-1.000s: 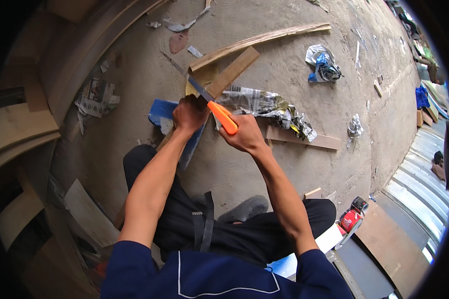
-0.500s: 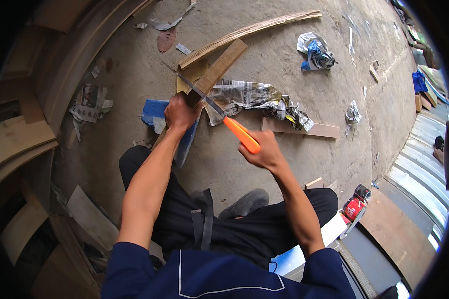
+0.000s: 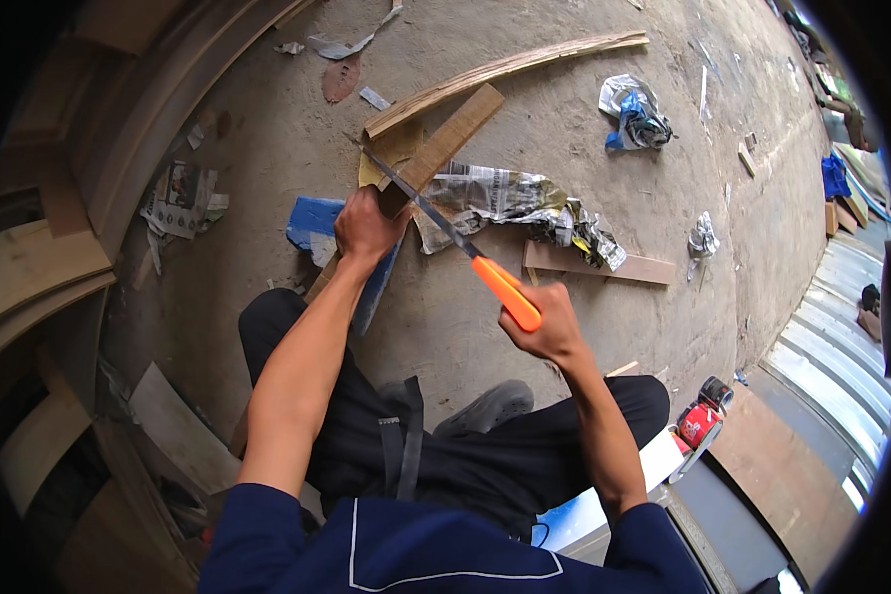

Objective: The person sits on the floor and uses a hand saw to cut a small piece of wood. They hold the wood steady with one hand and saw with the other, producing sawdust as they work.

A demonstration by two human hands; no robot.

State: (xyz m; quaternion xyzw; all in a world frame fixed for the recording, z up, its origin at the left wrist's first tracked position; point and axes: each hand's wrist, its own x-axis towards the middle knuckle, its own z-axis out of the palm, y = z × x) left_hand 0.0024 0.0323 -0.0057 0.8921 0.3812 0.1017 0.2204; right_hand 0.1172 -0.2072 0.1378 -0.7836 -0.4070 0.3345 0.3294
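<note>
While the saw [image 3: 462,246] lies across the wood [image 3: 450,139], newspaper [image 3: 495,195] to the wood's right, the cut looks unfinished, its depth unclear; the right hand [image 3: 544,322] closes its grip round the saw, the left hand [image 3: 364,224] round the wood's near end.

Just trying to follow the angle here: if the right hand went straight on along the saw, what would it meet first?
The right hand would probably meet the wood block, which the saw crosses. Crumpled newspaper comes sooner in the picture but seems lower; depth is unclear.
</note>
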